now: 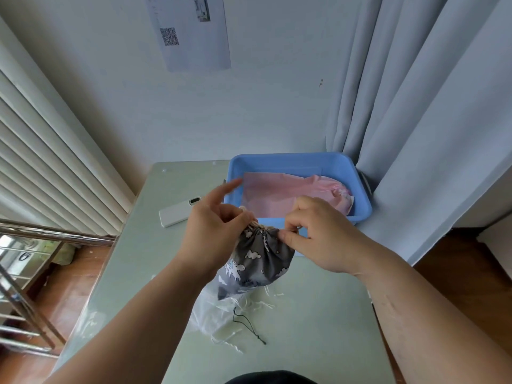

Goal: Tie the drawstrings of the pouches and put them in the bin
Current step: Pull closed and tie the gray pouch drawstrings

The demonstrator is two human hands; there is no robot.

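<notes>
A grey pouch [256,261] with white cloud prints hangs above the table, its mouth gathered tight. My left hand [210,234] pinches the pale drawstring at the left of the gathered top, with the index finger stretched out. My right hand [318,234] pinches the drawstring at the right of the top. Behind them the blue bin [363,200] stands at the table's far right and holds a pink pouch [279,195] whose mouth is tied.
A clear plastic bag [221,309] with pale cords and a dark cord [249,327] lies on the pale green table [318,328] under the pouch. A white remote [177,213] lies left of the bin. Curtain on the right, railing and blinds on the left.
</notes>
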